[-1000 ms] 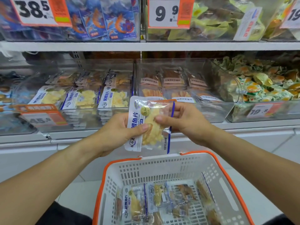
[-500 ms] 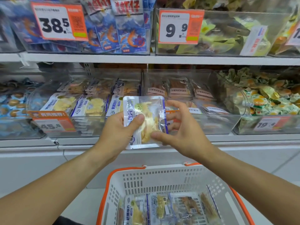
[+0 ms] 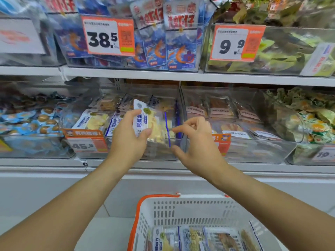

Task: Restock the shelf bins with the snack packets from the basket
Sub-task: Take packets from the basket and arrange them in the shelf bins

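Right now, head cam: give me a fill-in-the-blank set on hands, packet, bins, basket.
1. The packet is held by the ____ hand.
2. The right hand holds ____.
3. The price tag on the bin below the packet reads ____.
4. The basket has a rim coloured ____.

Missing words: left; nothing; 45.8; orange
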The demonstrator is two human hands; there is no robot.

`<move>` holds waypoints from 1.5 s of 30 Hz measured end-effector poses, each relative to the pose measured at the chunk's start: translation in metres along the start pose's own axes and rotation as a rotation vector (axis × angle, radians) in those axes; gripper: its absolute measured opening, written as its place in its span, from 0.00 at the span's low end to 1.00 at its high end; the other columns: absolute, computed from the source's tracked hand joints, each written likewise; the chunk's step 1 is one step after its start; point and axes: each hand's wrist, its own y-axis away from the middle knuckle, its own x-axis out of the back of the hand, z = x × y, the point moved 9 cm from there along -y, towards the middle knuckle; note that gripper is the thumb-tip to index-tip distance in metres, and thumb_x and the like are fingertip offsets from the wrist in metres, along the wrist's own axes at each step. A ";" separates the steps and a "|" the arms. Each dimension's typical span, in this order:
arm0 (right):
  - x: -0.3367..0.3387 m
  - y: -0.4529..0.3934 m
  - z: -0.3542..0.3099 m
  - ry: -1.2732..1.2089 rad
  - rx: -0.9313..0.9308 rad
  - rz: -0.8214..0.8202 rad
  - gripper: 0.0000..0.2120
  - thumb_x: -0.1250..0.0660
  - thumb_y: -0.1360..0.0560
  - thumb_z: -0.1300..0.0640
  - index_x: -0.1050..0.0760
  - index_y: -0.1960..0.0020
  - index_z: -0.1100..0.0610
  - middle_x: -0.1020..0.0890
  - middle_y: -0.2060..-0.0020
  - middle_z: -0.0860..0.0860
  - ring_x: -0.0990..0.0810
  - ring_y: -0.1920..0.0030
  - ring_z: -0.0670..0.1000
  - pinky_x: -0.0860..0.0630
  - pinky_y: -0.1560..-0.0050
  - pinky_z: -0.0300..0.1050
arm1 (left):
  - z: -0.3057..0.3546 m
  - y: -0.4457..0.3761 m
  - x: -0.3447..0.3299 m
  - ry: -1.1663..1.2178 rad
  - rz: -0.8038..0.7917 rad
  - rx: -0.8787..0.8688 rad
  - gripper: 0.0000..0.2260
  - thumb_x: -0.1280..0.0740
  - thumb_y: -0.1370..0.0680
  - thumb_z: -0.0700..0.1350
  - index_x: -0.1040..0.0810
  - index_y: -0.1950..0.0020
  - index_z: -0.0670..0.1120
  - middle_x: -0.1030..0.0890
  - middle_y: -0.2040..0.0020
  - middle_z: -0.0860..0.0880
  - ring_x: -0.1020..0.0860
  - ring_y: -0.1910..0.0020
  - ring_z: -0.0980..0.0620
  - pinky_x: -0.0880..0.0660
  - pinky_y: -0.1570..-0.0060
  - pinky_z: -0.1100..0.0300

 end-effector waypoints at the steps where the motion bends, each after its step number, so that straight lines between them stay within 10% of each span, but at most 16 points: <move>1: -0.002 0.001 0.003 0.074 0.022 0.015 0.18 0.25 0.28 0.52 0.22 0.39 0.49 0.32 0.41 0.49 0.36 0.38 0.50 0.34 0.36 0.41 | -0.003 -0.008 -0.003 -0.046 0.000 -0.005 0.23 0.29 0.22 0.44 0.30 0.28 0.49 0.25 0.32 0.49 0.28 0.33 0.48 0.34 0.36 0.57; 8: -0.008 0.006 0.018 0.307 0.082 0.033 0.20 0.27 0.33 0.57 0.22 0.41 0.49 0.28 0.35 0.54 0.32 0.36 0.59 0.32 0.43 0.58 | 0.005 -0.030 -0.030 -0.255 0.049 -0.109 0.19 0.28 0.23 0.48 0.24 0.34 0.46 0.27 0.36 0.45 0.28 0.38 0.48 0.37 0.42 0.65; 12: -0.011 0.007 0.023 0.381 0.118 -0.007 0.24 0.28 0.33 0.58 0.24 0.37 0.49 0.29 0.32 0.55 0.33 0.32 0.59 0.33 0.40 0.60 | 0.007 -0.035 -0.052 -0.445 -0.035 -0.182 0.17 0.32 0.22 0.47 0.23 0.33 0.48 0.32 0.29 0.46 0.34 0.31 0.44 0.35 0.32 0.48; 23: -0.007 0.010 0.021 0.305 0.151 0.041 0.25 0.28 0.34 0.59 0.24 0.37 0.52 0.29 0.32 0.56 0.33 0.31 0.59 0.34 0.39 0.60 | -0.005 -0.032 -0.074 -0.591 -0.286 -0.208 0.20 0.46 0.16 0.52 0.35 0.24 0.54 0.36 0.23 0.52 0.49 0.21 0.46 0.49 0.26 0.45; 28: 0.018 0.029 0.006 0.133 0.376 0.242 0.14 0.30 0.33 0.67 0.22 0.47 0.60 0.24 0.49 0.56 0.25 0.48 0.58 0.32 0.50 0.51 | 0.025 -0.021 -0.038 -0.306 0.078 -0.409 0.18 0.40 0.22 0.51 0.26 0.36 0.44 0.25 0.39 0.46 0.33 0.34 0.46 0.33 0.35 0.47; 31: -0.013 0.051 0.025 0.061 0.462 0.060 0.09 0.34 0.31 0.69 0.23 0.52 0.62 0.24 0.56 0.57 0.25 0.57 0.59 0.29 0.58 0.51 | 0.054 0.005 -0.020 -0.127 0.195 -0.581 0.09 0.37 0.23 0.42 0.26 0.44 0.41 0.24 0.53 0.47 0.28 0.52 0.51 0.29 0.52 0.57; 36: -0.118 0.129 0.123 0.132 0.106 -0.447 0.10 0.34 0.29 0.65 0.24 0.49 0.56 0.24 0.52 0.53 0.22 0.61 0.58 0.30 0.64 0.45 | 0.034 0.056 -0.091 -0.100 -0.291 -0.390 0.07 0.38 0.19 0.44 0.26 0.56 0.49 0.27 0.71 0.54 0.29 0.71 0.56 0.32 0.69 0.59; 40: -0.185 0.232 0.199 0.009 -0.546 -0.710 0.09 0.37 0.23 0.61 0.25 0.43 0.54 0.25 0.51 0.51 0.22 0.53 0.54 0.23 0.50 0.47 | -0.075 0.152 -0.198 -0.394 -0.920 -0.073 0.06 0.42 0.17 0.44 0.29 0.42 0.50 0.21 0.58 0.50 0.22 0.63 0.50 0.25 0.62 0.51; 45: -0.241 0.357 0.228 -0.316 -1.119 -0.804 0.09 0.32 0.23 0.56 0.32 0.51 0.51 0.28 0.63 0.50 0.29 0.63 0.50 0.29 0.55 0.45 | -0.203 0.259 -0.254 -0.405 -1.046 0.421 0.07 0.38 0.20 0.41 0.32 0.44 0.48 0.27 0.49 0.46 0.26 0.53 0.48 0.26 0.41 0.46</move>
